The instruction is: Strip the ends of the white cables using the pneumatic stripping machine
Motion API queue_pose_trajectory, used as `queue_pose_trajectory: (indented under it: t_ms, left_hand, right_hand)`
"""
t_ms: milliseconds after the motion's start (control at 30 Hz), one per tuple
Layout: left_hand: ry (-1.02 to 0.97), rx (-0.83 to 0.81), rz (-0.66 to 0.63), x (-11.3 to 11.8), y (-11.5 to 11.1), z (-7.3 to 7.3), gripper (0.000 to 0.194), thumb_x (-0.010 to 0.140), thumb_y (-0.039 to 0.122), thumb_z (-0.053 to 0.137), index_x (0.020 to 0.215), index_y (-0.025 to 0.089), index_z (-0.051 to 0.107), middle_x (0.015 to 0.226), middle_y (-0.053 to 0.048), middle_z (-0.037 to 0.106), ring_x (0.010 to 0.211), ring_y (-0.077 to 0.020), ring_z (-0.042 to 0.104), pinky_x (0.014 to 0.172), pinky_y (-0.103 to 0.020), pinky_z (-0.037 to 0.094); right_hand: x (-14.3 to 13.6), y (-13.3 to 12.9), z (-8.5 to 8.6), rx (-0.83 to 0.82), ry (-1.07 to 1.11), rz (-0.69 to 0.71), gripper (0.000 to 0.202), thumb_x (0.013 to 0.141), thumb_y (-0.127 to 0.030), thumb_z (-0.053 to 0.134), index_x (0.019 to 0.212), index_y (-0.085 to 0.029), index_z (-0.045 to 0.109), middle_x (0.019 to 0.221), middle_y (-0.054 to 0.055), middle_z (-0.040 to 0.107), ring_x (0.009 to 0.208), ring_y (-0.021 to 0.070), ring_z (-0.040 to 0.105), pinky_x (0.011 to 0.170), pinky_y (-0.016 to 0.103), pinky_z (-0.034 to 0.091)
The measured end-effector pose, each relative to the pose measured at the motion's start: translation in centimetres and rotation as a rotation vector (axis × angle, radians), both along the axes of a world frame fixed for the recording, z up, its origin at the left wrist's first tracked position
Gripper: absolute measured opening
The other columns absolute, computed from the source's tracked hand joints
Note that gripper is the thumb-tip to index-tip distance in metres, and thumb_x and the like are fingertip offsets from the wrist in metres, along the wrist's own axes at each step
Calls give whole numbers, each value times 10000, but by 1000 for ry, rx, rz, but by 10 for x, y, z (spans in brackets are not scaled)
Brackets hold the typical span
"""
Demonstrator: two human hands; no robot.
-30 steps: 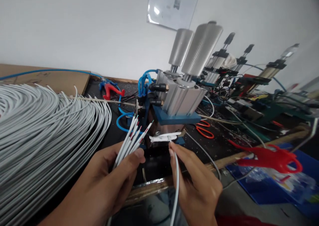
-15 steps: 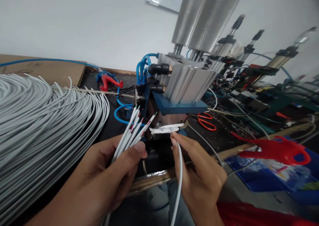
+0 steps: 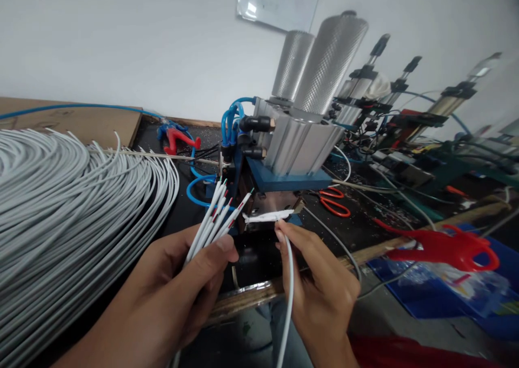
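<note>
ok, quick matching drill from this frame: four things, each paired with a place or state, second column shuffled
Things:
1. left hand
2. right hand
3. orange scissors
4. big cable pile

Place or state:
A. lying on the bench, right of the machine
B. gripping a fan of stripped white cables
C. spread over the bench on the left
D. pinching one white cable at the machine's front

Pairs: 1-B, 2-D, 3-A, 4-C

cable pile (image 3: 68, 206) left | machine (image 3: 284, 152) centre | scissors (image 3: 334, 201) right of machine
</note>
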State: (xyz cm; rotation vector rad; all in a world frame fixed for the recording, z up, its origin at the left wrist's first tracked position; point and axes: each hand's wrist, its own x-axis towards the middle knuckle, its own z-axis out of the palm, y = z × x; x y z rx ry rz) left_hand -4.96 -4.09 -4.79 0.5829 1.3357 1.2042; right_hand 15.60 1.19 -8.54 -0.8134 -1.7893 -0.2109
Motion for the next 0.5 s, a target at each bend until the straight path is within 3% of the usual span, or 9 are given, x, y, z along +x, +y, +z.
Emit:
queue_pose_trajectory:
  t_ms: [167,300,400,500]
  left_hand:
    - [-14,167,-269,1,7,5,766,780,892,911,633,205,607,483,65,421,455,-64,304,436,-145,289]
    - [-27,107,-180,9,6,21,685,699,768,1003,669,204,616,476,94,383,434,-34,231,426,-129,194]
    - [40,26,-93,14,4,33,631,591,676,1041,719,194,654,542,107,368,491,-32,243,468,-128,187]
    - [115,60,-126,15,4,33,553,671,647,980,718,194,665,497,114,348,475,-35,205,474,-174,109]
  right_hand:
    - [0,2,-2,14,3,15,325,1047,50,692,1294,-134,797,1151,115,886,1083,149,873,1030,197,699]
    - [2,0,-4,19,24,21,399,1034,34,703,1337,-197,820,1166,81,896,1063,168,885,1006,226,728]
    - [3,-15,-13,-62,75,32,423,1039,-110,783,1413,-302,834,1219,57,895,1120,244,887,954,329,784]
    - [-1,-38,-34,-134,120,52,521,1010,-148,832,1482,-368,811,1257,52,891,1165,285,882,932,364,798]
